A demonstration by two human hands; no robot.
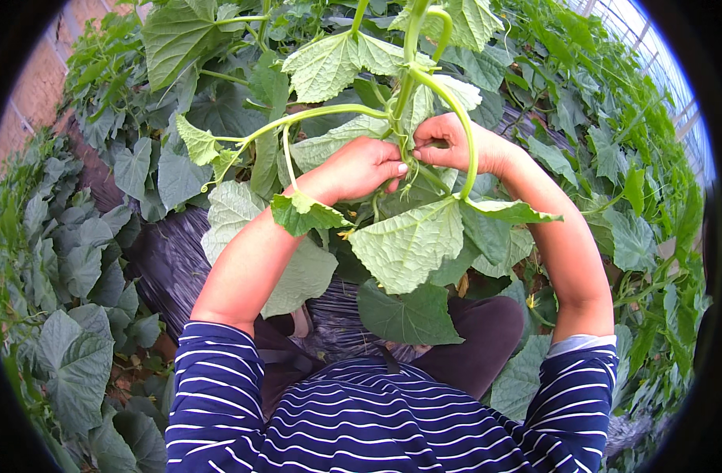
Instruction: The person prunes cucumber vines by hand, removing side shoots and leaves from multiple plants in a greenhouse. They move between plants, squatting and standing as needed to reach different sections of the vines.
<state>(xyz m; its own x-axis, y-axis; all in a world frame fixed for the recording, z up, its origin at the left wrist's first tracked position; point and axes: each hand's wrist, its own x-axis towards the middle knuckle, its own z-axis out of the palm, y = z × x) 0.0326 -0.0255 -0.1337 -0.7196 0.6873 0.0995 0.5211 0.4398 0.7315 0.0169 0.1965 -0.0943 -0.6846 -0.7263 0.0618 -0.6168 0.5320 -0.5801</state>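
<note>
A cucumber vine (403, 97) rises in front of me, with thick pale green stems, curling tendrils and broad leaves. My left hand (370, 168) is at the vine's left side, thumb and fingers closed on a thin green part of it. From the right, my right hand (447, 143) pinches at the same stem with thumb and forefinger, close to the left fingertips. What exactly lies between the fingers is too small to tell. A curved leaf stalk (472, 139) passes in front of my right wrist. Below my hands hangs a large pale leaf (414, 242), underside showing.
Dense rows of cucumber plants stand at the left (80, 355) and right (633, 236). Black plastic mulch film (172, 254) covers the ground between them. My bent knee (485, 337) is close under the leaves. A clear greenhouse wall (662, 59) curves at the upper right.
</note>
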